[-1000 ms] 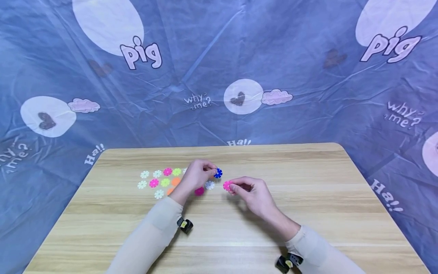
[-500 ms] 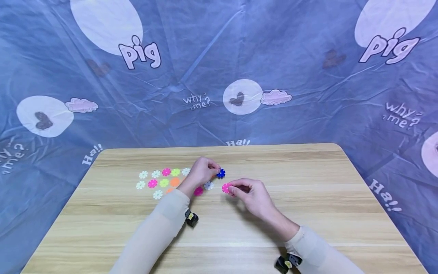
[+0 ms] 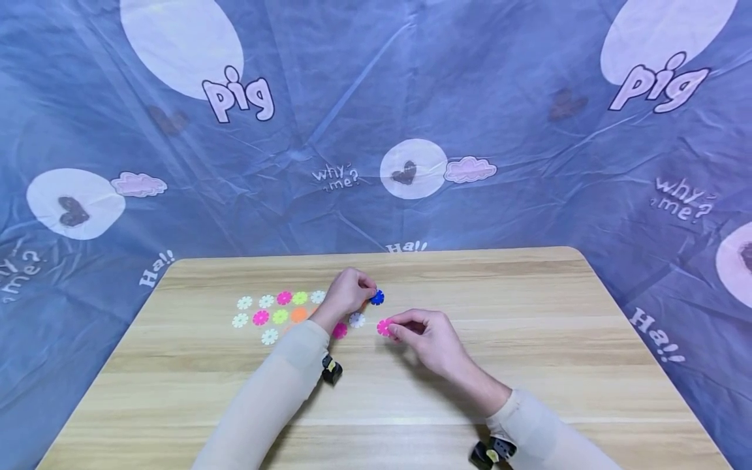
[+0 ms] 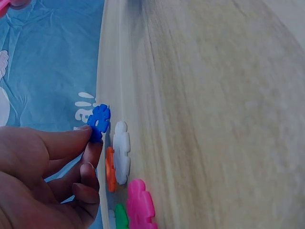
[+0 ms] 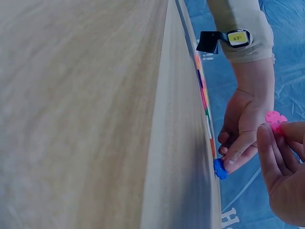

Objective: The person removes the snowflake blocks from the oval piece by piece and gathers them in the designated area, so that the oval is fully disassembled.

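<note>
Between thumb and forefinger, my left hand [image 3: 345, 290] pinches a blue snowflake disc [image 3: 377, 297], a notched plastic piece held just above the table at the right end of the laid-out discs. In the left wrist view the blue disc [image 4: 99, 123] stands tilted near a white disc [image 4: 122, 152] and an orange disc [image 4: 110, 169]. My right hand [image 3: 433, 339] pinches a pink snowflake disc [image 3: 384, 327] above the table, to the right of a white disc [image 3: 356, 320]. The pink disc [image 5: 275, 121] also shows in the right wrist view. My left forearm hides part of the rows.
Several flat discs lie in rows at the table's left, among them a yellow-green disc [image 3: 280, 316], an orange disc [image 3: 299, 314] and a magenta disc [image 3: 339, 331]. The wooden table [image 3: 529, 313] meets a blue printed cloth [image 3: 282, 215] behind its far edge.
My left hand has moved slightly right with the blue disc in its fingers. The right hand, still pinching the pink disc, has shifted a little left and down.
</note>
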The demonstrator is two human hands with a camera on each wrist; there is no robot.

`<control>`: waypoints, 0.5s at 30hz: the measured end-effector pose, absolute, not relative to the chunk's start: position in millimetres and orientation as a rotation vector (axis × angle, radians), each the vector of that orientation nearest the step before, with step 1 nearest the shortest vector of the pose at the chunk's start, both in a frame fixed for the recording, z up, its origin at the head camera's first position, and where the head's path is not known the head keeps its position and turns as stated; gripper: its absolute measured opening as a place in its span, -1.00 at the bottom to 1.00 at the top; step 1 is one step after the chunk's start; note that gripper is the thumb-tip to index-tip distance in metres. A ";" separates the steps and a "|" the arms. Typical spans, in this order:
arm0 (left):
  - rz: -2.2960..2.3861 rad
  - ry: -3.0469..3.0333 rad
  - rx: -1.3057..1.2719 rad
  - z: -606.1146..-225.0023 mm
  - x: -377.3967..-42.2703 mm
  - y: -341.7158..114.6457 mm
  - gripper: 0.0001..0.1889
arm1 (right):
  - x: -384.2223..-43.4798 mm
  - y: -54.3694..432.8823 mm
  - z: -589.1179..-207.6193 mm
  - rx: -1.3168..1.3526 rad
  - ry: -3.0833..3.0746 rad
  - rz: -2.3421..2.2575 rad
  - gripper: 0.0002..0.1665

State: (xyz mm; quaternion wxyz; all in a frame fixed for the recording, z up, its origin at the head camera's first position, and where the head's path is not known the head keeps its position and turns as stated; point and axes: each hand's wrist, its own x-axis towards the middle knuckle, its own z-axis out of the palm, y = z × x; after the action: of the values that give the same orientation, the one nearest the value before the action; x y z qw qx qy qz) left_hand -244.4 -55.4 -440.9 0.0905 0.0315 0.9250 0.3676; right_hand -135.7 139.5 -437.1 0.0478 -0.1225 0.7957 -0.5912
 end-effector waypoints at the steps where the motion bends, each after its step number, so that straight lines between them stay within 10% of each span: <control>1: 1.086 2.755 0.096 -441.4 -244.8 -55.1 -0.93 | -135.6 139.5 -437.3 -0.374 2.427 -1.799 -0.85; 15: 1.192 2.741 0.064 -442.4 -243.1 -65.7 -0.91 | -139.4 140.0 -435.8 -0.210 2.415 -1.784 -0.90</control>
State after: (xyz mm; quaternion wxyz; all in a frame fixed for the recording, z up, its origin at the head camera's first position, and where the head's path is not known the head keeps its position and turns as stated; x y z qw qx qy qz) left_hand -243.1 -65.7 -442.4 0.0759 0.0213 0.9142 0.3975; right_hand -139.4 140.0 -435.8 0.0657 -0.0695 0.8007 -0.5913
